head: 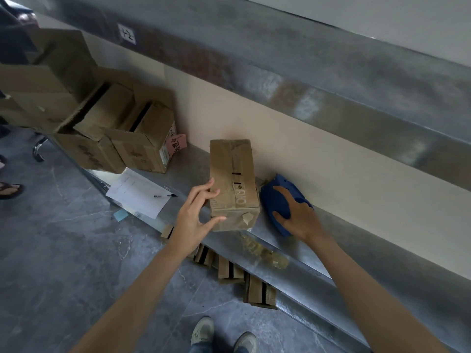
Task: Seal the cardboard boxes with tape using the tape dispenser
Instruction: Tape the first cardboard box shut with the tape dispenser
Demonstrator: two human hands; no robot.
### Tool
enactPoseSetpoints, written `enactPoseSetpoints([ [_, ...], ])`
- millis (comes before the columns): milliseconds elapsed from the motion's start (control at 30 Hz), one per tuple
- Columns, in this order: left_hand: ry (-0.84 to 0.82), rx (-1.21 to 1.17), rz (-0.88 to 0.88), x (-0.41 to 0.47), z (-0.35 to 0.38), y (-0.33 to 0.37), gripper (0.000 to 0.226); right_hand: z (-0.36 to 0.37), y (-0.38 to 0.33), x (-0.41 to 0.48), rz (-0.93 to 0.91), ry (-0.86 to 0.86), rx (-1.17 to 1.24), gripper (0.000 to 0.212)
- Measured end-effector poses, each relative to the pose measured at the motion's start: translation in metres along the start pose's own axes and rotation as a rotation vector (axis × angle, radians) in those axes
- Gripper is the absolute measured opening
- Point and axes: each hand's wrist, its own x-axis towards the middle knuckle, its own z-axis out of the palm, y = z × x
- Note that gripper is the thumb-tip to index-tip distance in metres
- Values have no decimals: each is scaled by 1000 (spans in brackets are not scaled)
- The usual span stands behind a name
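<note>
Dim, flat indoor light is giving soft shadows only. Long grey metal shelf (318, 261) is showing faint sheen; wide-angle lens is bending pic edges, blurring corners.

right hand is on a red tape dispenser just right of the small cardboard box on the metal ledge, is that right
Not quite: the tape dispenser is blue, not red. The rest holds. The head view shows the right hand on it, just right of the small cardboard box on the metal ledge.
</note>
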Motion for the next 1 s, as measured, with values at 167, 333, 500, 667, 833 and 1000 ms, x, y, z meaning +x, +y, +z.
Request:
enactPoseSetpoints([
  [167,6,21,4,0,0,1,55,-13,-2,-7,-16,-22,-16,76],
  [333,-15,16,1,0,-3,0,58,-40,-16,-25,-31,89,-132,73],
  [500,-64,0,4,2,-9,0,64,-53,-49,-31,-324,53,9,80],
  [667,-101,27,25,7,-17,3,62,-35,-80,-23,-440,36,46,83],
  [833,-107,84,42,11,-21,4,49,-20,-79,-13,-421,175,137,63],
  [1000,-110,72,19,10,-21,5,48,-13,-77,-13,-413,185,186,61],
])
